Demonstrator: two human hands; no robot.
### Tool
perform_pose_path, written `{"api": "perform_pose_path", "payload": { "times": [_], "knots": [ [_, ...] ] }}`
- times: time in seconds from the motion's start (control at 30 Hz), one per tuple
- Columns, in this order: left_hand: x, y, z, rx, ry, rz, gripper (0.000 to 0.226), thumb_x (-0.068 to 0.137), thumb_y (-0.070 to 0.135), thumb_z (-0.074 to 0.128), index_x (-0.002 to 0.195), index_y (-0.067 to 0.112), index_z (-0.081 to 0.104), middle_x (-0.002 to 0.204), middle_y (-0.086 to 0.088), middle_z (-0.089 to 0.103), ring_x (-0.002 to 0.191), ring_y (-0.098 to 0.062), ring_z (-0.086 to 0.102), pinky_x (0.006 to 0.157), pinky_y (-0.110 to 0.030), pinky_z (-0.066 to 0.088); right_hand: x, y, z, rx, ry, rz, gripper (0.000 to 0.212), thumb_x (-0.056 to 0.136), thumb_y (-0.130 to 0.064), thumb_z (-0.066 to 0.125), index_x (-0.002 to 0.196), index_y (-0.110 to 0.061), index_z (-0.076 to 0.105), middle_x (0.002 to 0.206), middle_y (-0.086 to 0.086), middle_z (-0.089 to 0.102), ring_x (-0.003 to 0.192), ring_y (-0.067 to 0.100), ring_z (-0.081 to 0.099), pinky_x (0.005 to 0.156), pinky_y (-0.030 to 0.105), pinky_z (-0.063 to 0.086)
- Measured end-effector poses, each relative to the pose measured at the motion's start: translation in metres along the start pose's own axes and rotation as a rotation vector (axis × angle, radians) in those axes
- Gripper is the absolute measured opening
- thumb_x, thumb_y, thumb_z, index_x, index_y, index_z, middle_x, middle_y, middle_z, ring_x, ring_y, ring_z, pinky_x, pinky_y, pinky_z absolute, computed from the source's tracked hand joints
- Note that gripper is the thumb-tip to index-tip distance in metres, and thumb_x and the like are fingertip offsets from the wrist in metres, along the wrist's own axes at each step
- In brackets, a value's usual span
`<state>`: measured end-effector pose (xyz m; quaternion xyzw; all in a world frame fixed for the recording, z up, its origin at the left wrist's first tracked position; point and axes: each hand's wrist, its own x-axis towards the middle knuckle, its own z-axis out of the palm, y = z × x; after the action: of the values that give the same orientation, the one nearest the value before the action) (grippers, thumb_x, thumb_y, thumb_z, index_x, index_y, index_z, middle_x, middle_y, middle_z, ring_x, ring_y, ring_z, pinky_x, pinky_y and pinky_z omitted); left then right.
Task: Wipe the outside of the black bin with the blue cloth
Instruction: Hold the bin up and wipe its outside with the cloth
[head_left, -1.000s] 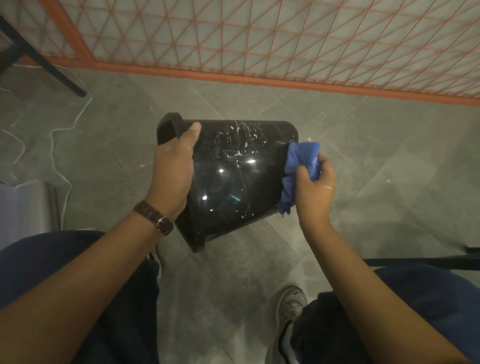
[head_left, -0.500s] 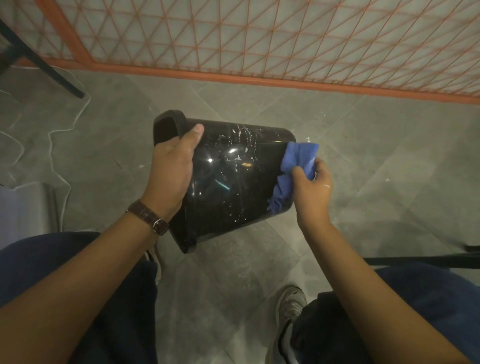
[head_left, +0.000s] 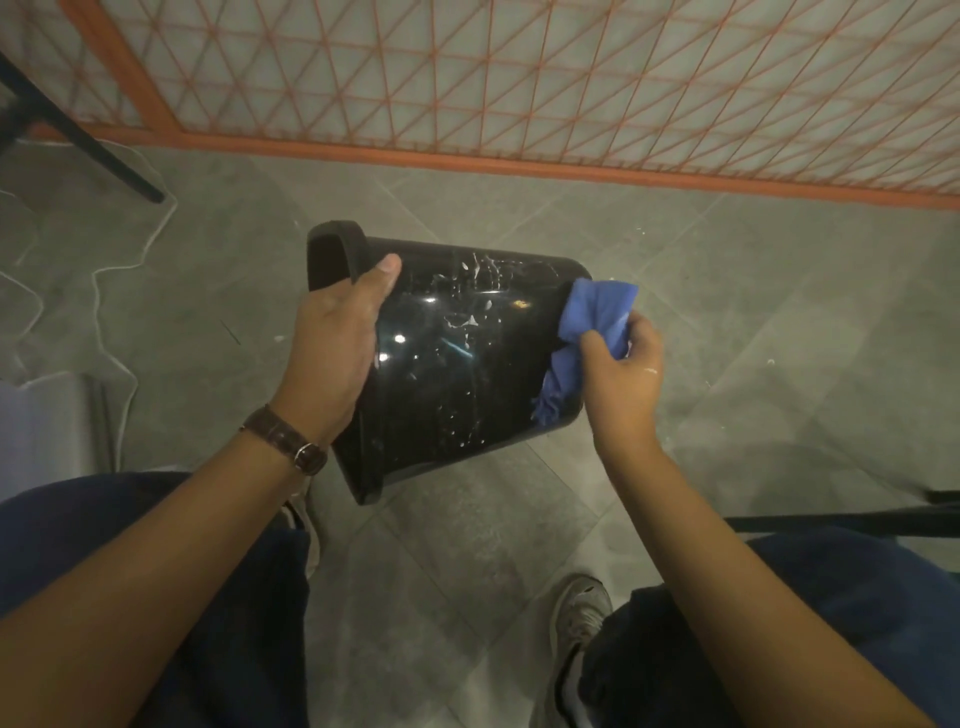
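Nearest the camera are the person's knees in dark blue trousers and a pale grey sneaker (head_left: 582, 618) planted on the grey tiled floor (head_left: 779, 338). Both bare forearms reach forward from there. The left hand (head_left: 337, 343), with a brown leather-strap watch (head_left: 288, 439) at the wrist, holds the glossy black plastic bin (head_left: 467, 364) at its rim. The thumb lies on the outer wall and the fingers go out of sight at the mouth, so this grip is closed on the bin. The bin is held on its side in the air above the floor, mouth to the left and base to the right. The right hand (head_left: 623, 369) has its grip closed on the crumpled blue cloth (head_left: 592, 317), which is pressed against the wall at the base end. White flecks and smears show across the upper middle of the wall, so the wiping looks only partly done, with that patch, the rim end and the unseen far side left. Beyond lie a white cable (head_left: 104, 270), a black chair leg (head_left: 78, 130) and an orange lattice screen (head_left: 519, 78).
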<state>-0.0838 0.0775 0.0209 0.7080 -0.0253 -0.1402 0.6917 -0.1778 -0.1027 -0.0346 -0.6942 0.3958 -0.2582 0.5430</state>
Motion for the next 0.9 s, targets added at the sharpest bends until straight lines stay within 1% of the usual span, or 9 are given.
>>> {"api": "perform_pose_path", "payload": {
  "times": [0.1,0.17,0.3,0.43,0.57,0.67,0.73,0.83,0.9],
  "knots": [
    [-0.001,-0.002,0.001,0.025,-0.039,0.034,0.046,0.081,0.048,0.059,0.083,0.003,0.062,0.082,-0.016,0.057,0.076,-0.029,0.059,0.079,-0.036,0.048,0.007,-0.004,0.001,0.019,-0.055,-0.023,0.024,0.083,-0.018,0.061,0.103,-0.005,0.055,0.107,0.018,0.057,0.093,0.026,0.058,0.086,0.037,0.052],
    [-0.001,-0.004,0.003,0.021,-0.06,0.025,0.041,0.084,0.045,0.059,0.084,0.004,0.066,0.085,-0.018,0.064,0.085,-0.034,0.066,0.085,-0.038,0.052,0.002,-0.01,0.004,-0.047,-0.138,-0.155,0.031,0.085,-0.018,0.061,0.112,-0.004,0.053,0.105,0.008,0.054,0.097,0.016,0.054,0.092,0.023,0.045],
    [-0.005,-0.006,0.004,0.026,-0.034,0.054,0.024,0.094,0.026,0.053,0.076,0.02,0.068,0.068,0.011,0.072,0.072,-0.003,0.07,0.067,-0.013,0.051,-0.013,-0.012,0.007,-0.022,-0.328,-0.322,0.031,0.082,0.002,0.057,0.112,-0.005,0.054,0.102,-0.003,0.056,0.093,-0.009,0.053,0.086,0.009,0.042],
    [-0.003,-0.005,0.0,0.046,-0.05,0.092,0.026,0.094,0.026,0.052,0.073,0.02,0.067,0.068,0.01,0.07,0.072,-0.004,0.069,0.069,-0.017,0.051,-0.013,-0.01,0.003,0.075,-0.091,-0.094,0.03,0.082,0.006,0.054,0.109,-0.009,0.051,0.082,-0.009,0.054,0.066,-0.009,0.057,0.06,0.01,0.046],
    [-0.013,-0.001,0.005,0.094,-0.108,0.16,0.038,0.094,0.022,0.052,0.058,0.019,0.062,0.056,0.01,0.063,0.06,-0.006,0.063,0.065,-0.019,0.049,0.002,-0.008,-0.001,0.113,-0.032,0.064,0.03,0.086,-0.004,0.054,0.108,-0.023,0.045,0.088,-0.011,0.054,0.076,0.001,0.055,0.066,0.012,0.048],
    [-0.012,-0.001,0.003,0.139,-0.128,0.244,0.05,0.092,0.032,0.056,0.062,-0.007,0.055,0.064,-0.024,0.058,0.061,-0.035,0.055,0.065,-0.038,0.048,0.01,-0.011,-0.004,0.024,-0.14,0.017,0.019,0.086,-0.003,0.054,0.1,-0.016,0.056,0.087,-0.001,0.059,0.078,0.01,0.055,0.069,0.024,0.049],
    [-0.014,-0.001,0.001,0.186,-0.176,0.296,0.056,0.086,0.044,0.054,0.073,-0.011,0.062,0.075,-0.034,0.061,0.072,-0.046,0.059,0.07,-0.045,0.051,0.014,-0.018,-0.007,0.021,-0.203,-0.017,0.017,0.086,-0.001,0.051,0.094,-0.012,0.061,0.084,0.002,0.06,0.076,0.01,0.056,0.068,0.023,0.048],
    [-0.021,-0.003,0.004,0.214,-0.224,0.342,0.036,0.085,0.043,0.053,0.063,0.019,0.068,0.062,-0.006,0.066,0.061,-0.018,0.063,0.062,-0.026,0.053,0.012,-0.024,-0.005,-0.001,-0.285,-0.066,0.018,0.085,0.001,0.051,0.09,-0.011,0.063,0.077,-0.007,0.059,0.069,-0.001,0.056,0.066,0.013,0.047],
    [-0.024,-0.005,0.007,0.221,-0.207,0.339,0.036,0.088,0.036,0.057,0.055,0.021,0.064,0.055,-0.001,0.063,0.054,-0.011,0.059,0.059,-0.022,0.05,0.001,-0.029,0.001,0.007,-0.348,-0.125,0.023,0.085,0.005,0.052,0.099,-0.01,0.062,0.082,-0.013,0.059,0.073,-0.009,0.055,0.071,0.011,0.046]
  ]
}}
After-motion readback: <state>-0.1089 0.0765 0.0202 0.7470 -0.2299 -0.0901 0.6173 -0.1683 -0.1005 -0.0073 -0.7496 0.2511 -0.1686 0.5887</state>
